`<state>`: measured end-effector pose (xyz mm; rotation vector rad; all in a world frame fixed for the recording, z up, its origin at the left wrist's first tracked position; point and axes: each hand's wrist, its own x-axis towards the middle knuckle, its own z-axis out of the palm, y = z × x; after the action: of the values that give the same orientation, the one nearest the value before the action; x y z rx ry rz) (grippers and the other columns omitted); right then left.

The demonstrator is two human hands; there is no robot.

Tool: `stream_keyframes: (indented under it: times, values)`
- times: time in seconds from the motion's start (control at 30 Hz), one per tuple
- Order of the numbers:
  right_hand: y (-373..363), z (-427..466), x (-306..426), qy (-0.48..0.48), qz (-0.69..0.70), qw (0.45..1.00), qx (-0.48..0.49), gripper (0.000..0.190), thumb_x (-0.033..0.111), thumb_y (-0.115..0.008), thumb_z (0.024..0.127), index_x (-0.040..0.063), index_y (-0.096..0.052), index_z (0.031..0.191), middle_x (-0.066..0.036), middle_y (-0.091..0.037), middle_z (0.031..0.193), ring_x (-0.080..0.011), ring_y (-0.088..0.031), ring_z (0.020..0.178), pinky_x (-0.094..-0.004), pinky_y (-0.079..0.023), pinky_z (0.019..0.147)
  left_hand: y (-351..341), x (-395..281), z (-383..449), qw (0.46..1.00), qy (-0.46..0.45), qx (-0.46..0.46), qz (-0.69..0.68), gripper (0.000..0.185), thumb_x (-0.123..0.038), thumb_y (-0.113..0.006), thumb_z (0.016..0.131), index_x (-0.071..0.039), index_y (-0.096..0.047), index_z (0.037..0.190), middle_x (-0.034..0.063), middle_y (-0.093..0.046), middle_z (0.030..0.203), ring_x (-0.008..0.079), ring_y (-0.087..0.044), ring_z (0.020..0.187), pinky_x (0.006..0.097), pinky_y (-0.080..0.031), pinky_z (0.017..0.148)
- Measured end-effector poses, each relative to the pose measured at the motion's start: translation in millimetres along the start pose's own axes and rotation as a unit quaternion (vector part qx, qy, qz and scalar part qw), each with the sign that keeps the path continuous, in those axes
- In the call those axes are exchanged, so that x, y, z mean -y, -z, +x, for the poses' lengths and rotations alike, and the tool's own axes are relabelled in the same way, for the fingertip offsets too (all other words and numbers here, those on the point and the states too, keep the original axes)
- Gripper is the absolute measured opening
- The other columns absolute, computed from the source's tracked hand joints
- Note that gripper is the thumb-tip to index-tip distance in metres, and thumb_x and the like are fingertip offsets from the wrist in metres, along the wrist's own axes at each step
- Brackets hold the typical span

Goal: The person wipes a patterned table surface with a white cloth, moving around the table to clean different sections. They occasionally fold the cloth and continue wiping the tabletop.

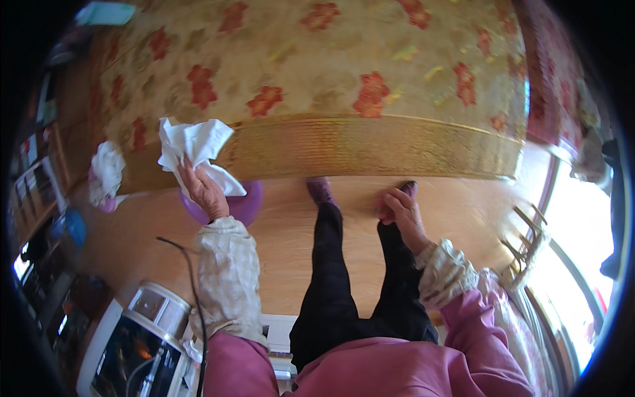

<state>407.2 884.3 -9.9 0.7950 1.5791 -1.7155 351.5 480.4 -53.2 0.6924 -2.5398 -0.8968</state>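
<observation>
My left hand [203, 188] grips a crumpled white cloth or sheet of tissue [196, 141], held up in front of a gold cover [307, 59] patterned with red flowers. Below that hand is a purple plastic basin [250, 203], partly hidden by the white sheet and my wrist. My right hand [402, 211] is near my right foot as seen from above, its fingers curled. Blur and the hand's angle hide whether anything is inside it. Light checked sleeve covers wrap both forearms.
The floor [283, 258] is wood-toned. A fish tank [134, 357] with orange fish stands at lower left, a dark cable [191, 278] beside it. A white bundle [106, 171] lies at left. Wooden pegs or legs [523, 238] jut out at right by a bright window [580, 223].
</observation>
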Motion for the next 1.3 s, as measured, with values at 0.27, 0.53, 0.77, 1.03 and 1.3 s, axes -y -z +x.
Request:
stream_keyframes:
  times: [0.27,0.53,0.77,1.03,1.3]
  values:
    - [1.8,-19.0,-24.2,-0.110,-0.038,0.993,-0.017,0.021,0.024,-0.052,0.094,0.006,-0.061,0.099,-0.004,-0.065,0.081,-0.0085,-0.058,0.061,-0.0212,-0.047,0.053,68.1,87.8,-24.1,0.937,0.309,-0.154,-0.059,0.050,-0.033,-0.037,0.098,0.010,-0.047,0.121,0.0211,-0.055,0.117,0.0284,-0.053,0.108,0.0370,-0.041,0.095]
    - [-15.7,-15.2,-27.2,-0.090,-0.033,0.995,0.008,0.022,0.024,-0.051,0.094,0.006,-0.062,0.102,-0.004,-0.065,0.081,-0.0082,-0.058,0.061,-0.0213,-0.047,0.054,42.1,76.7,0.2,0.811,0.439,-0.100,-0.374,0.033,-0.017,-0.041,0.093,0.001,-0.048,0.120,0.0164,-0.055,0.119,0.0306,-0.056,0.108,0.0405,-0.045,0.095]
    - [-12.7,-23.7,-31.9,-0.109,-0.047,0.993,-0.006,0.022,0.025,-0.051,0.094,0.006,-0.062,0.101,-0.004,-0.065,0.079,-0.0084,-0.058,0.061,-0.0216,-0.047,0.054,54.0,57.5,18.0,0.778,0.438,-0.211,-0.399,0.048,-0.031,-0.052,0.089,0.008,-0.049,0.118,0.0166,-0.058,0.115,0.0314,-0.060,0.101,0.0441,-0.050,0.087]
    - [-5.8,-25.2,-41.2,-0.119,-0.036,0.992,-0.009,0.023,0.026,-0.052,0.094,0.006,-0.061,0.100,-0.004,-0.065,0.079,-0.0087,-0.058,0.062,-0.0216,-0.048,0.054,62.2,54.9,36.2,0.705,0.482,-0.202,-0.479,0.047,-0.030,-0.057,0.088,0.003,-0.049,0.120,0.0155,-0.059,0.115,0.0328,-0.060,0.102,0.0487,-0.050,0.088]
    - [-11.7,-30.1,-48.1,-0.134,-0.021,0.991,0.000,0.021,0.023,-0.051,0.094,0.006,-0.062,0.098,-0.004,-0.065,0.076,-0.0083,-0.058,0.060,-0.0208,-0.046,0.052,41.2,28.1,29.3,0.599,0.476,-0.124,-0.632,0.045,-0.035,-0.062,0.087,-0.010,-0.053,0.123,0.0085,-0.059,0.121,0.0317,-0.055,0.111,0.0541,-0.040,0.097]
